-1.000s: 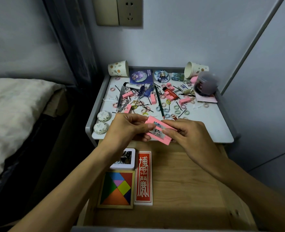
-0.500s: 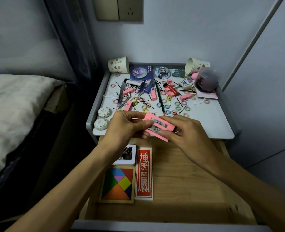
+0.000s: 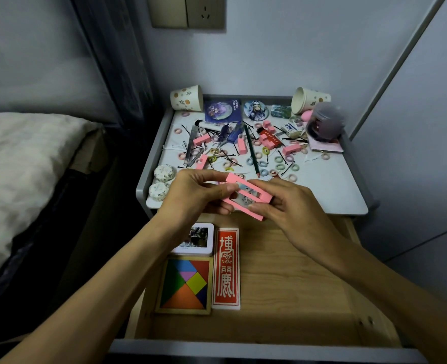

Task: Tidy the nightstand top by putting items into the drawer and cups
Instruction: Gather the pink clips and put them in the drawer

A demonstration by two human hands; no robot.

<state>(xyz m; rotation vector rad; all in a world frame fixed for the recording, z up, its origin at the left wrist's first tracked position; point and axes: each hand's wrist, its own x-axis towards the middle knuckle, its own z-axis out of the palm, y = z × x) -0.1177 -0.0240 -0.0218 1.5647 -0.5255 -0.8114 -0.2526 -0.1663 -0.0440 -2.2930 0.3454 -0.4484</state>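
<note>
Both hands hold a pink rectangular frame (image 3: 254,204) with small picture cards showing in its window, above the front edge of the nightstand top (image 3: 330,190). My left hand (image 3: 193,191) pinches its left end; my right hand (image 3: 288,206) grips its right end. Below them the wooden drawer (image 3: 290,282) stands pulled out. It holds a tangram puzzle (image 3: 185,285), a red and white box (image 3: 226,267) and a small white tin (image 3: 198,241). Two paper cups lie on their sides at the back, one at the left (image 3: 187,98) and one at the right (image 3: 309,99).
The top is strewn with hair ties, bobby pins, pink blocks, a green pencil (image 3: 251,151), screwdrivers (image 3: 226,136), badges (image 3: 255,110) and a purple jar (image 3: 326,122). Two round patterned discs (image 3: 162,181) lie at its left edge. A bed (image 3: 25,158) lies to the left, walls behind and right.
The view has dropped slightly, so the nightstand sits higher in frame. Both hands keep the pink frame and have turned it a little, lifting it nearer the nightstand's front edge.
</note>
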